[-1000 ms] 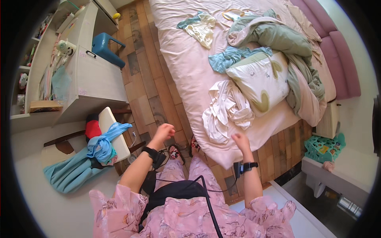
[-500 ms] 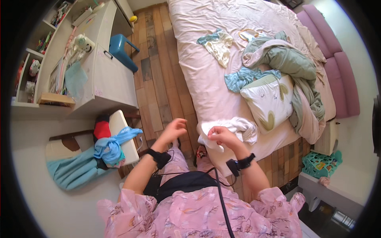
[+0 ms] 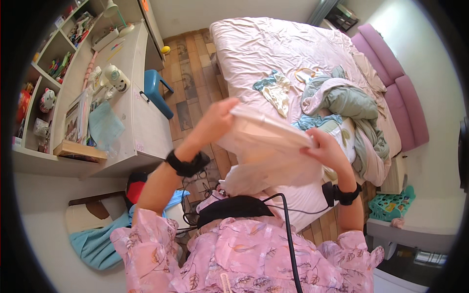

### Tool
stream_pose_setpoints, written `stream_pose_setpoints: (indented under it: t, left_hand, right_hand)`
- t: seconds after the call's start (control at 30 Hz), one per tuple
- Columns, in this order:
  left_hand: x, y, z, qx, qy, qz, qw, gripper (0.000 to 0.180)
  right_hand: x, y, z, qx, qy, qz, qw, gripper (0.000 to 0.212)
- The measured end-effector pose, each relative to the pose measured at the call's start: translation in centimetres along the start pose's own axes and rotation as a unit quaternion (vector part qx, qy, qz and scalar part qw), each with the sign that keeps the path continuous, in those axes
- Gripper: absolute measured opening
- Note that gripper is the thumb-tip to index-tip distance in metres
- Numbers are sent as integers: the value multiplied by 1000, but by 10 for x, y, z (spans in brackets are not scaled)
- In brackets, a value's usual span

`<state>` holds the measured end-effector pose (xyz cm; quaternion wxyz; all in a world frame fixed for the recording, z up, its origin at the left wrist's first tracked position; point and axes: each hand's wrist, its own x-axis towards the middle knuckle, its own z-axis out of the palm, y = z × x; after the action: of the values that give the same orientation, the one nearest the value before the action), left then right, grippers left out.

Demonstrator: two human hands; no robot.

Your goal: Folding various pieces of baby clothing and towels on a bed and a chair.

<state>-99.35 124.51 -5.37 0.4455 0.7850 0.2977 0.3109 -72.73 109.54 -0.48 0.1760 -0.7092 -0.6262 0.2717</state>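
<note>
A thin white garment (image 3: 268,151) hangs stretched between my two hands, raised above the near edge of the bed. Its exact kind does not show; the cloth is partly see-through and blurred by motion. My left hand (image 3: 221,116) grips one upper corner, and my right hand (image 3: 323,147) pinches the other. Beyond it, a cream and teal garment (image 3: 275,93) and a crumpled blue cloth (image 3: 317,121) lie on the bed (image 3: 254,49). The white cloth and my right hand cover much of a white pillow (image 3: 344,141) with green leaf shapes.
A green and pink quilt (image 3: 347,97) is bunched near the purple headboard (image 3: 410,107). To the left are a cluttered desk (image 3: 132,53) and a blue stool (image 3: 157,95). Clothes drape over a chair (image 3: 93,239) at lower left. A teal basket (image 3: 393,205) stands at right.
The white garment has come up off the bed and is now spread between both hands. My left hand, empty before, has taken hold of it. Both arms have risen.
</note>
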Motion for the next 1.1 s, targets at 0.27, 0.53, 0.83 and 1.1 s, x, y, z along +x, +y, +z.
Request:
stream_pose_setpoints:
  t: [0.27,0.53,0.83,1.1]
  left_hand:
    - [68,17,-134,22,211,48,976,17]
    - [155,-3,-238,-178,390,-21,903,21]
    - [246,-60,-380,-294,439,-38,848,21]
    - [371,-150,-448,-277,585,-2,762,21]
  right_hand:
    - [125,-8,-24,-118,179,5,977,20]
    - [275,52,-44,-32,120,-93,988,16]
    - [383,-7,-99,-158,-100,-227,956,23]
    - [543,127,-145,-42,270,-111,955,8]
